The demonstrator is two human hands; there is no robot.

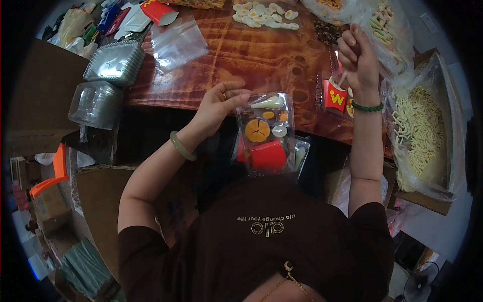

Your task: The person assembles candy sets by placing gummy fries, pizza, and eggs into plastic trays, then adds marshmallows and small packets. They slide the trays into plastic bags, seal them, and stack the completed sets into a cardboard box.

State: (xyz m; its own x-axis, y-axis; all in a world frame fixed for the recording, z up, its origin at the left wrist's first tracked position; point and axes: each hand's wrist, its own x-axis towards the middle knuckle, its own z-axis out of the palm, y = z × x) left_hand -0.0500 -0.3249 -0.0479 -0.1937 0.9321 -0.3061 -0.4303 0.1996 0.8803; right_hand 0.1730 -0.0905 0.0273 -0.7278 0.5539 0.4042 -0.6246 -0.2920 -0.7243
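My left hand (221, 104) pinches the upper left corner of a clear plastic pack (240, 126), held at the table's front edge. Inside the pack lie a pale elongated piece (269, 102), an orange round piece (257, 130) marked into wedges, a white oval piece (279, 131) and a red carton (268, 154). Part of another clear pack (302, 151) shows behind it. Raised over the table's right side, my right hand (356, 55) has its fingers curled closed; what they hold, if anything, cannot be made out. Just below it is a red fries carton (334, 94) in clear plastic.
White-and-yellow egg-shaped pieces (264, 15) lie at the back of the table (241, 55). A box (445, 194) of pale yellow strands (420, 131) stands right, below a bag of pastel pieces (382, 25). Clear trays (113, 63) are stacked left, beside flat plastic bags (178, 43).
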